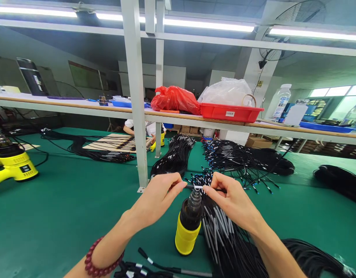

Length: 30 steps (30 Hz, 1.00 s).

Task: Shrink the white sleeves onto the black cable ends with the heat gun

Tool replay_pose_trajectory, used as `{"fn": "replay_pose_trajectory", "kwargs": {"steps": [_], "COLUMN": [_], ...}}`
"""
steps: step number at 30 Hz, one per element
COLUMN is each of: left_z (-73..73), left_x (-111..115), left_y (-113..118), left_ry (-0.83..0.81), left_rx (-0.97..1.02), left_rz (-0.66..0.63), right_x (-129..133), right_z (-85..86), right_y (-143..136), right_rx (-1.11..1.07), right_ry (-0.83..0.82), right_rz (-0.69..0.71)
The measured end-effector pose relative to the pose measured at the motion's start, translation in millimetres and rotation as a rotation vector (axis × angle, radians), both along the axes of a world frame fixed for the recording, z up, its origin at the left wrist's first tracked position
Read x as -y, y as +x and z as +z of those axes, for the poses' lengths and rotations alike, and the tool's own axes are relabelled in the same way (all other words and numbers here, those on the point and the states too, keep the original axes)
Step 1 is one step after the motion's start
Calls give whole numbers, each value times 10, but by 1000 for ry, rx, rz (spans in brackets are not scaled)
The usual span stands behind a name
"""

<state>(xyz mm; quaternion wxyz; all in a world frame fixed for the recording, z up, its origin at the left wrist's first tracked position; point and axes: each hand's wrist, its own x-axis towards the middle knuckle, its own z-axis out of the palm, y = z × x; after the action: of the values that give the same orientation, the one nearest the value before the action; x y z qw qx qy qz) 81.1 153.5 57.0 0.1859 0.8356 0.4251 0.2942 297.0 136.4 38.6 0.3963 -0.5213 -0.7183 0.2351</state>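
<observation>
A black cable with a white sleeve (198,187) is stretched level between my two hands. My left hand (163,195) pinches its left end, thumb against fingers. On the right, my right hand (228,197) pinches the cable beside the white part. Just below the sleeve stands an upright yellow and black heat gun (187,231), its metal coil nozzle (194,199) pointing up. Whether the sleeve touches the nozzle is too small to tell. Beside the gun, a bundle of black cables with grey sleeves (217,227) runs under my right forearm.
More cable bundles (230,154) lie on the green table (79,216). A white post (135,96) rises ahead to a shelf (172,120) holding a red tray (231,112). Another yellow heat gun (19,166) is at far left. A person (150,129) sits across the table.
</observation>
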Motion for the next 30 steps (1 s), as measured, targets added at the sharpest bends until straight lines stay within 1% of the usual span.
{"fn": "replay_pose_trajectory", "kwargs": {"steps": [7, 14, 22, 26, 30], "left_z": [-11, -41, -74, -72, -52], "left_x": [-20, -54, -80, -71, -61], "left_y": [27, 54, 68, 56, 50], "left_ry": [-28, -55, -77, -95, -92], "left_rx": [73, 96, 153, 180, 159], "left_rz": [-15, 1, -13, 2, 12], "right_x": [1, -42, -60, -63, -45], "right_z": [11, -25, -52, -78, -45], "right_y": [8, 28, 26, 53, 73], "right_rx": [20, 23, 27, 32, 33], "right_ry": [18, 5, -2, -23, 1], "right_rz": [-22, -33, -40, -12, 55]}}
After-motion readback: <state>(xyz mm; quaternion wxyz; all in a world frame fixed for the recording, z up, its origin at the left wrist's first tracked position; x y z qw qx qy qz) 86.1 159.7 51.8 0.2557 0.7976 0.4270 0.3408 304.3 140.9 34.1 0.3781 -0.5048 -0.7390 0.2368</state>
